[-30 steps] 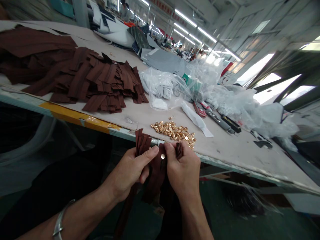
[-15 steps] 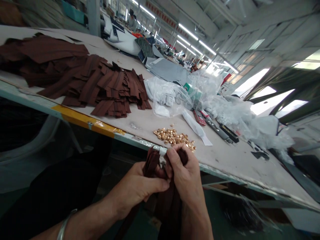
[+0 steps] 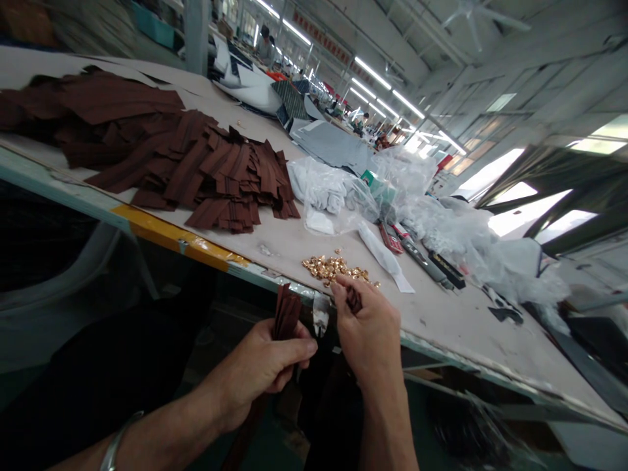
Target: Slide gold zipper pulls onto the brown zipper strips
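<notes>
My left hand [image 3: 267,358] is closed around a bundle of brown zipper tapes [image 3: 286,313], whose ends stick up above the fingers in front of the table edge. Curled around more brown zipper tape [image 3: 353,300] is my right hand [image 3: 371,330], with its fingertips at the near side of a heap of small gold metal pieces [image 3: 328,268]. Between the two hands, a pale metal fixture [image 3: 320,314] juts from the table edge. Whether the right fingers also pinch a gold piece is hidden.
A big pile of brown zipper tapes [image 3: 196,167] covers the table's left part. Beyond the gold pieces lie a plastic bag of white material [image 3: 328,190], a white strip [image 3: 385,255], a red calculator-like object [image 3: 391,237] and dark tools [image 3: 426,261]. Yellow tape [image 3: 171,235] marks the edge.
My hands were together at the fixture and have moved apart. The left shifted slightly left with its bundle; the right came away with brown tape, uncovering the fixture.
</notes>
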Demonstrator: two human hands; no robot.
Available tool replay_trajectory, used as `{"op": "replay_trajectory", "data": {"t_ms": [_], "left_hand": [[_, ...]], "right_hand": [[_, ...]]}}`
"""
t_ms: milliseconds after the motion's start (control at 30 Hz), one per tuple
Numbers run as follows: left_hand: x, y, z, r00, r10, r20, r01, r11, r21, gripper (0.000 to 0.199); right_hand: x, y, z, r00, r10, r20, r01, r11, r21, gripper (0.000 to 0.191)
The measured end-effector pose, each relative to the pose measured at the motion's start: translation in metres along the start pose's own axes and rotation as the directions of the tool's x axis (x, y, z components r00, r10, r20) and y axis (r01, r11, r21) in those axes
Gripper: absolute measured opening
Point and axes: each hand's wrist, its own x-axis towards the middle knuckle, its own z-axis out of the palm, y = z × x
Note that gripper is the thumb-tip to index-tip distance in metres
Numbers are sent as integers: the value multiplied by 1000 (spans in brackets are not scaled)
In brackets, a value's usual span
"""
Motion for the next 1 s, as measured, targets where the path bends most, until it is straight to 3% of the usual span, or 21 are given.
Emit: {"op": "replay_trajectory", "data": {"t_ms": [133, 300, 467, 600, 833, 900, 1000], "left_hand": [[0, 1, -2, 1000, 11, 6, -10, 1000, -18, 18], [-3, 0, -5, 998, 4, 60, 2, 994, -113, 14], [-5, -1, -7, 997, 6, 73, 7, 984, -176, 20], [-4, -2, -9, 992, 4, 126, 28, 967, -252, 48], [-5, 0, -9, 995, 4, 104, 24, 963, -267, 64], [-5, 0, -8, 996, 5, 94, 21, 961, -274, 65], [-6, -1, -8, 997, -7, 82, 27, 968, -250, 65]], "right_hand": [[7, -9, 4, 995, -18, 97, 31, 990, -138, 14], [9, -10, 8, 993, -58, 105, 79, 973, -215, 8], [-7, -4, -1, 996, -72, 54, 71, 997, 20, 10], [-35, 3, -15, 992, -42, 116, 13, 969, 245, 9], [-52, 0, -14, 981, -105, 163, 54, 955, 290, 7], [-50, -1, -12, 983, -59, 173, 2, 950, 312, 8], [-46, -4, -8, 967, 101, 234, -193, 889, 415, 10]]}}
